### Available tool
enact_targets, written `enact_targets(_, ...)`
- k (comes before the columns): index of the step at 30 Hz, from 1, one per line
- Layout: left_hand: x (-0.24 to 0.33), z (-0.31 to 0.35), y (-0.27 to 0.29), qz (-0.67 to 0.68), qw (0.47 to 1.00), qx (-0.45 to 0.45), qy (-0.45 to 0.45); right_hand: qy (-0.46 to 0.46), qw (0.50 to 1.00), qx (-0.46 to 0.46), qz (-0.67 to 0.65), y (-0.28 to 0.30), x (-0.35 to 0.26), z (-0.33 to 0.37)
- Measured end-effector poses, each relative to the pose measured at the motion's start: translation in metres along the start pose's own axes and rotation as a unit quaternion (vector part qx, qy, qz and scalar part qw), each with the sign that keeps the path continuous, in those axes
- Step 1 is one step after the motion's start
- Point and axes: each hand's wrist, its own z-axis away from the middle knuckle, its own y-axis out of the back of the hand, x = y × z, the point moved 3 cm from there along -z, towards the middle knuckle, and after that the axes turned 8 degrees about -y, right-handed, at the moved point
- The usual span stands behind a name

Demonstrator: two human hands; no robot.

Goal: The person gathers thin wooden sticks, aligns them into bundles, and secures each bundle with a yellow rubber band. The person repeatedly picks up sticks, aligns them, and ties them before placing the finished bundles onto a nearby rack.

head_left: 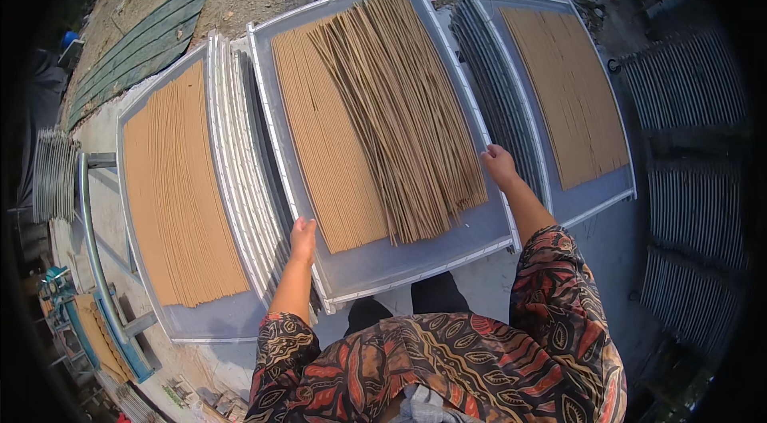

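In front of me is a mesh drying rack [423,280] with a pale, thin rim, slightly turned. Thin tan sticks [331,139], like incense sticks, lie in an even layer on its left part. A looser heap of darker brown sticks [407,111] covers the right part, some lying askew over the tan ones. My left hand [304,241] is closed on the rack's left rim near the close end. Farther up the right rim, my right hand [499,166] is closed on it too. Both hands' undersides and some fingers are hidden.
Stacked racks [244,151] stand close on the left, topped with tan sticks [184,191]. Another rack stack [499,75] is at the right, bearing sticks [567,95]. A metal pipe frame [96,239] and blue equipment [112,335] stand at lower left. A green sheet [144,47] lies on gravel.
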Motion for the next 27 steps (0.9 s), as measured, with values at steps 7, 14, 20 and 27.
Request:
enact_targets(7, -0.001, -0.068, -0.024, -0.006, 0.996, 0.083, -0.018, -0.036, 0.996, -0.079, -0.014, -0.024, -0.037, -0.089)
enact_targets(14, 0.034, -0.146, -0.041, -0.03, 0.995, 0.042, -0.084, 0.003, 0.994, -0.113, 0.006, -0.037, -0.072, -0.146)
enact_targets(20, 0.092, -0.158, -0.08, 0.179, 0.977, -0.114, -0.013, -0.11, 0.962, -0.242, -0.069, -0.077, -0.125, -0.136)
enact_targets(27, 0.06, -0.11, -0.174, 0.257, 0.931, -0.253, 0.056, -0.135, 0.908, -0.304, -0.255, -0.131, -0.096, -0.059)
